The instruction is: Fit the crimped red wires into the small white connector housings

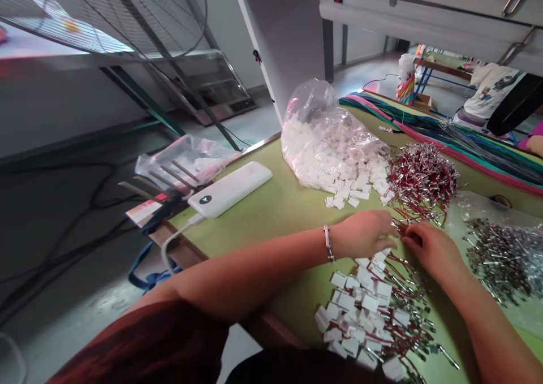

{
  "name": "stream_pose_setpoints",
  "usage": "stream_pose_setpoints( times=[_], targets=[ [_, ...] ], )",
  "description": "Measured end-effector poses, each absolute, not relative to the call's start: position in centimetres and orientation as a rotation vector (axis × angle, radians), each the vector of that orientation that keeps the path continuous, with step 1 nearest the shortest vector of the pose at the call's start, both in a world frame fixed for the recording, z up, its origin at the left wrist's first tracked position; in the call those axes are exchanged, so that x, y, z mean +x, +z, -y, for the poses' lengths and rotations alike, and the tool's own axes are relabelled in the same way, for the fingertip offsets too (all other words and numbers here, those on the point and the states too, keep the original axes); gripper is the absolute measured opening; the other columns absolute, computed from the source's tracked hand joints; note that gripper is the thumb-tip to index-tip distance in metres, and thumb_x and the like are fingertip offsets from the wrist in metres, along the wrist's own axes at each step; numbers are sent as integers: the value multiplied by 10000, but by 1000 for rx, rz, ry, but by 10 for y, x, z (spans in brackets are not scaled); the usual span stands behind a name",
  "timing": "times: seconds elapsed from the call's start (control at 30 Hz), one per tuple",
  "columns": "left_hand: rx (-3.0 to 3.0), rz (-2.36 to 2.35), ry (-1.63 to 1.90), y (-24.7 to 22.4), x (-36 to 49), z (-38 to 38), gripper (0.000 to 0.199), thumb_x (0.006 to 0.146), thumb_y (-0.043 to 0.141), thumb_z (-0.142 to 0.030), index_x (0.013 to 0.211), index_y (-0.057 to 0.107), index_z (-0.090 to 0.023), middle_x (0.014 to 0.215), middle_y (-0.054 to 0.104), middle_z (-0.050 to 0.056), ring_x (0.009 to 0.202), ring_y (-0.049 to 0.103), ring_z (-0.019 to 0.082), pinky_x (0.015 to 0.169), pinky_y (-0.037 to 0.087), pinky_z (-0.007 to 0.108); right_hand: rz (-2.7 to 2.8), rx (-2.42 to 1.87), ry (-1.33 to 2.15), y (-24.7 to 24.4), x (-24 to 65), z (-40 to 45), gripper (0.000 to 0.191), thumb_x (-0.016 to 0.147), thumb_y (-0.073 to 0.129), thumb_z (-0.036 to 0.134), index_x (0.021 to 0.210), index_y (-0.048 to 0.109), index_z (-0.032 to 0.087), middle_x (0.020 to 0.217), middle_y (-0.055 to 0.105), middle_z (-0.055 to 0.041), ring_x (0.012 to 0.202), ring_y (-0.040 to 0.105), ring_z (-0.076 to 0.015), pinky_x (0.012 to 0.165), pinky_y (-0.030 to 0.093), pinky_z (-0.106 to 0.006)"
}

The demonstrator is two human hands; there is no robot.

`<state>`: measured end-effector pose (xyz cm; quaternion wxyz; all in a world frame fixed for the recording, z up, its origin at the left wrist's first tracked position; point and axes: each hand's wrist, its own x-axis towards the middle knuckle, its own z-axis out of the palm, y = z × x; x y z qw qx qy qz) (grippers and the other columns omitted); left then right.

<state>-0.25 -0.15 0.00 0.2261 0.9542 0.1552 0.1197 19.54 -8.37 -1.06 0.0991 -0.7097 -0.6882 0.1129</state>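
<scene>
My left hand (pixel 368 234), with a bracelet at the wrist, reaches in over the table with its fingers bent together; what they hold is hidden. Close beside it, my right hand (pixel 433 245) has thumb and fingers pinched on a thin red wire (pixel 399 225) with metal ends. Just beyond both hands lies a heap of short red wires with silver terminals (pixel 424 175). Below them spreads a pile of white plastic connectors (pixel 358 310) fitted with red wires, their metal ends (pixel 418 327) pointing right.
A clear bag of loose white connectors (pixel 326 141) spills open at the back. To the right lies a plastic bag with metal-ended parts (pixel 500 254). Long coloured wires (pixel 449 135) run along the far edge. A white power bank (pixel 231 189) with a cable sits left. A fan guard (pixel 127 11) stands upper left.
</scene>
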Motion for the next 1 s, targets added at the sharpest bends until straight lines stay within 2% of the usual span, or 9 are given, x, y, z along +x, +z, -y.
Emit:
stream_pose_setpoints(
  times=[0.1,0.2,0.27,0.33,0.43,0.53,0.67,0.87,1.0],
  targets=[
    [2529,-584,417,5,-7,-14,237,919,459,-210,985,684,-177,930,675,49,848,590,142,762,456,260,2052,-2008,356,-3,190,92,177,881,491,276,889,661,229,914,669,-40,806,603,-187,689,416,-300],
    [2497,-609,220,8,-13,-26,158,817,555,-152,864,706,-167,859,689,30,787,591,137,720,442,247,2153,-1980,460,3,178,102,140,852,550,287,881,676,233,902,664,-42,791,611,-187,682,429,-305],
    [2484,-558,91,7,-15,-26,145,750,598,-133,838,709,-167,821,685,20,742,581,129,680,433,233,2214,-2069,393,3,170,107,106,816,595,280,859,673,222,905,655,-55,801,609,-208,660,423,-316],
    [2494,-546,44,4,-14,-23,158,720,598,-126,822,710,-170,807,676,21,707,565,124,645,421,228,2242,-2131,360,-1,166,107,105,823,576,263,834,665,210,903,649,-62,797,606,-213,650,413,-318],
    [2536,-537,4,-2,-10,-16,158,705,574,-107,766,704,-171,778,656,26,657,533,118,597,398,231,2220,-2107,499,-7,169,104,164,864,514,253,828,666,204,885,651,-58,781,603,-193,676,414,-311],
    [2540,-499,35,-8,-6,-15,128,728,570,-106,734,683,-165,766,631,29,668,524,122,601,395,235,2152,-2001,636,-8,178,101,171,871,502,245,810,655,201,861,651,-53,788,597,-187,708,426,-312],
    [2447,-419,112,-10,-6,-19,117,780,547,-104,764,648,-160,794,617,24,731,533,122,677,419,230,2006,-1900,774,-5,186,101,174,855,522,255,717,615,205,762,642,-30,702,575,-164,671,441,-299],
    [2389,-242,96,16,-16,-21,125,825,496,-103,733,557,-162,790,570,26,740,498,125,717,424,238,1882,-1788,1014,4,186,103,209,817,570,297,642,636,203,694,640,-10,662,570,-139,633,444,-270],
    [2393,-181,130,30,-22,-18,130,844,467,-112,736,508,-172,791,532,25,755,469,130,738,417,246,1829,-1729,1091,9,188,100,239,832,540,371,724,678,209,727,668,-8,683,594,-146,645,455,-273]
  ],
)
